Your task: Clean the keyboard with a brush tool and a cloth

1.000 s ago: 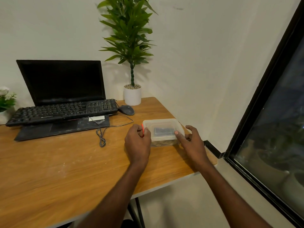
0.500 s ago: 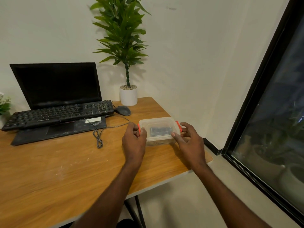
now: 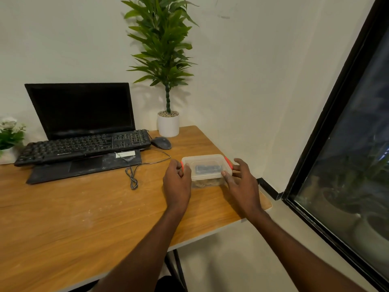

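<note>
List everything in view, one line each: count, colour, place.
container: 1, clear with orange clips, right side of desk
keyboard: 1, black, resting on laptop base
laptop: 1, black, back left
mouse: 1, dark grey, right of keyboard
cable: 1, black, coiled before laptop
potted plant: 1, green in white pot, back corner
flowers: 1 bunch, white, far left
desk: 1, wooden
left hand: grips container's left end
right hand: touches container's right end

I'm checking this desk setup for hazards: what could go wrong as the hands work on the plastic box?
1. The box sits near the desk's right edge; a jerk while unclipping it could knock it off.
2. The left hand is close to the loose cable; snagging it might drag the mouse.
</note>
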Demonstrator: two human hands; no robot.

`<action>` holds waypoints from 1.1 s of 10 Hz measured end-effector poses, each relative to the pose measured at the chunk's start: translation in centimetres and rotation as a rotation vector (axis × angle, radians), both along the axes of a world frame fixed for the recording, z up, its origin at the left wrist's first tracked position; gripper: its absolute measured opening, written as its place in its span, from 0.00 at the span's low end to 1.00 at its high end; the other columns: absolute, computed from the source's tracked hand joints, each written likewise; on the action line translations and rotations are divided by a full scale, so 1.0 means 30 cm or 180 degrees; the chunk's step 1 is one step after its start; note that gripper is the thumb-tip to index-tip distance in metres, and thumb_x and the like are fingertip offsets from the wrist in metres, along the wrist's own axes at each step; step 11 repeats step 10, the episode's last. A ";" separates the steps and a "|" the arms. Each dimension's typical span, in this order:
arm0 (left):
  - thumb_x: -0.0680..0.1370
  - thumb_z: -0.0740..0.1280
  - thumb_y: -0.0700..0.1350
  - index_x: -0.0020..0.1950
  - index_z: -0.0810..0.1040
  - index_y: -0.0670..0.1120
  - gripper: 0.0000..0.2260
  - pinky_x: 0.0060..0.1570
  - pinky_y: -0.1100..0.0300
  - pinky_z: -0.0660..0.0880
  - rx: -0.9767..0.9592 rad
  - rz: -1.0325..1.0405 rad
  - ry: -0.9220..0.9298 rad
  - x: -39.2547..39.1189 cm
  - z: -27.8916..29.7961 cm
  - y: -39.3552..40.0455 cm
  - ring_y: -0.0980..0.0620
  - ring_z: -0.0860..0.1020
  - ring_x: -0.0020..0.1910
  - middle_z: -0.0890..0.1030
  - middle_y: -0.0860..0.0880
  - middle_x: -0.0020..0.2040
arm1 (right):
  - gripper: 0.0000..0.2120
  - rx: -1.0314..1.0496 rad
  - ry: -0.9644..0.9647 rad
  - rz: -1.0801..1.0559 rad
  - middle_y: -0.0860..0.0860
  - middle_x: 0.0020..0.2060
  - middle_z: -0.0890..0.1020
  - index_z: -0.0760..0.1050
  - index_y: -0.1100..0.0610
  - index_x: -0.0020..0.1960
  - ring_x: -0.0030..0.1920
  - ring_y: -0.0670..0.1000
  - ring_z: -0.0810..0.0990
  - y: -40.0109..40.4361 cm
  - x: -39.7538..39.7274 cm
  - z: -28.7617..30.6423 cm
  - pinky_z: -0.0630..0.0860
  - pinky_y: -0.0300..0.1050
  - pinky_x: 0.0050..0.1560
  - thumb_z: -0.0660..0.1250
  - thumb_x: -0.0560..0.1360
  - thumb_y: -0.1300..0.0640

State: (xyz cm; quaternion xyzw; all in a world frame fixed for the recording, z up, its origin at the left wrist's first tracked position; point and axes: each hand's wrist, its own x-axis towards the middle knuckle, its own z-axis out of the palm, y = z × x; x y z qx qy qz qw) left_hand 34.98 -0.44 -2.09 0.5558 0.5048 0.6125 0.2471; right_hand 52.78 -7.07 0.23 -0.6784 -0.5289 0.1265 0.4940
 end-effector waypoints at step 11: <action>0.83 0.66 0.39 0.68 0.80 0.44 0.14 0.60 0.58 0.74 -0.0494 -0.0402 0.1603 -0.350 0.264 0.347 0.51 0.77 0.61 0.78 0.50 0.60 | 0.22 0.0001 -0.1125 -0.0392 0.56 0.70 0.74 0.67 0.56 0.75 0.68 0.59 0.74 0.629 -0.211 0.184 0.75 0.60 0.66 0.61 0.84 0.49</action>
